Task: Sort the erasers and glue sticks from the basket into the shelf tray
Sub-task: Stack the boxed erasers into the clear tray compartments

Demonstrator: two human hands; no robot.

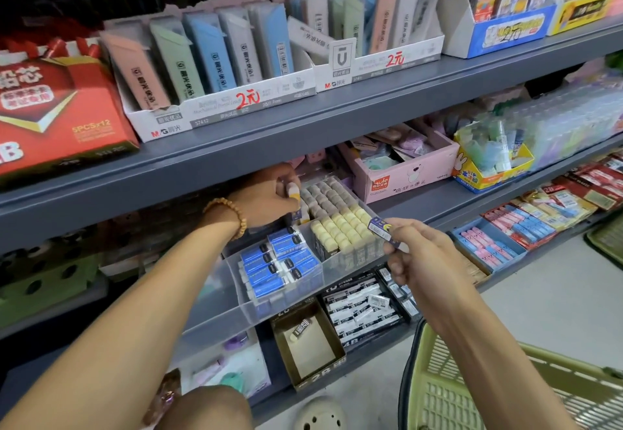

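A clear plastic shelf tray (236,298) juts out from the middle shelf. It holds blue-wrapped erasers (276,267) at the front left and rows of cream and grey erasers (340,224) on the right. My left hand (266,198), a bead bracelet on its wrist, reaches over the tray's back and grips a small yellow-and-white eraser (294,193). To the right of the tray, my right hand (414,254) pinches a blue-wrapped eraser (384,232) in the air. The green basket (472,392) hangs at the lower right under my right forearm.
A grey shelf edge (303,126) runs just above the tray. Pink (401,173) and yellow (492,173) display boxes stand to the right on the same shelf. Below sit a brown 2B box (306,342), black 4B eraser packs (360,308) and a blue tray (488,244).
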